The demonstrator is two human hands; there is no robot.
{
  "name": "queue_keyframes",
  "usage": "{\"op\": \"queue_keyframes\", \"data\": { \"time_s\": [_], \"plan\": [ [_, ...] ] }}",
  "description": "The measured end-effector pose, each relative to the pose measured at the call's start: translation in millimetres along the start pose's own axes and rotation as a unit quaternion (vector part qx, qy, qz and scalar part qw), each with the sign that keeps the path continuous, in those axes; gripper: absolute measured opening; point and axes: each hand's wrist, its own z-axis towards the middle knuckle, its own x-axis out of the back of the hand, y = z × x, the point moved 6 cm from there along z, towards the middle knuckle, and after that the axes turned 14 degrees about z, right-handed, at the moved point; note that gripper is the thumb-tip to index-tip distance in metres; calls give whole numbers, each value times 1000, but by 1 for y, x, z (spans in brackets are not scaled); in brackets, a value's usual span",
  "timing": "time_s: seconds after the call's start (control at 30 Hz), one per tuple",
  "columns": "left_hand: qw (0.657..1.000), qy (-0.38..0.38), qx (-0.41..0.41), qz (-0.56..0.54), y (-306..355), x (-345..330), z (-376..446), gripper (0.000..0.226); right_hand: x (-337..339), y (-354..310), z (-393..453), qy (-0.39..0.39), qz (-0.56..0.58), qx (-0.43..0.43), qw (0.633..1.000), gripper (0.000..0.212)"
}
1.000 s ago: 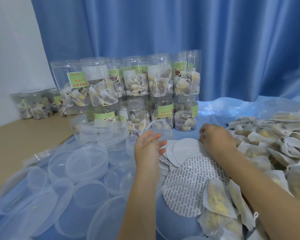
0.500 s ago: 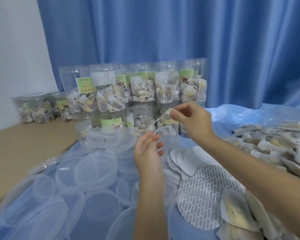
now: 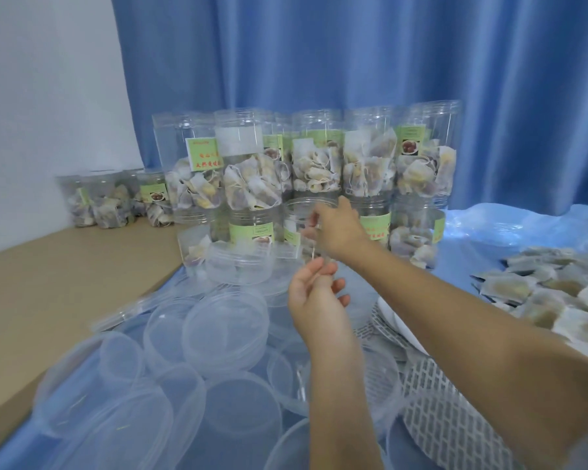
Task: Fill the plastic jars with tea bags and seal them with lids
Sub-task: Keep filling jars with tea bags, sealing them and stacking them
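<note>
My right hand (image 3: 336,228) is raised in front of the lower row of jars and pinches a tea bag by its top; the bag is blurred and mostly hidden by my fingers. Its thin string (image 3: 314,248) hangs straight down. Just below, my left hand (image 3: 314,293) pinches the string's lower end between thumb and forefinger, its other fingers loosely spread. Clear plastic jars (image 3: 252,171) with green labels stand stacked in two rows behind, each holding tea bags. Loose tea bags (image 3: 557,300) lie heaped at the right. Clear lids (image 3: 224,320) are piled at the lower left.
Round seal liners with a grey printed pattern (image 3: 448,425) lie under my right forearm. A few small filled jars (image 3: 109,201) stand at the far left on the tan tabletop (image 3: 48,286). A blue plastic sheet (image 3: 510,228) covers the work area, and a blue curtain hangs behind.
My right hand lifted a tea bag from the table to the jars. My left hand rose slightly and closed on the hanging string. The camera tilted down and closer.
</note>
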Motion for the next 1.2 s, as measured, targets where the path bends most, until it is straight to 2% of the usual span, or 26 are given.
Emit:
{"op": "queue_keyframes", "data": {
  "time_s": [0.4,0.53,0.6,0.63,0.7,0.77,0.83,0.9,0.97,1.07,1.2],
  "plan": [
    [998,26,-24,44,4,3,1,16,49,25,-44,-2,18,79,997,20],
    [993,42,-42,103,2,5,3,19,65,36,-56,20,58,110,992,47],
    [986,51,-64,145,2,6,4,19,75,43,-63,26,50,108,993,50],
    [981,56,-76,169,2,5,4,18,79,48,-66,15,25,104,994,44],
    [971,66,-97,209,2,3,4,18,78,58,-76,-80,-75,80,991,33],
    [965,71,-112,228,2,2,4,21,71,73,-90,-199,-156,31,967,38],
    [962,73,-123,231,2,1,4,24,72,90,-102,-256,-163,-37,952,53],
    [962,73,-131,227,1,1,5,25,80,103,-109,-249,-133,-76,956,65],
    [962,72,-135,226,1,1,6,25,89,113,-111,-221,-128,-82,963,66],
    [958,74,-140,241,1,0,8,25,93,119,-112,-174,-123,-58,975,54],
    [939,64,-169,294,3,-3,4,30,101,117,-109,-72,-39,1,997,35]
  ]
}}
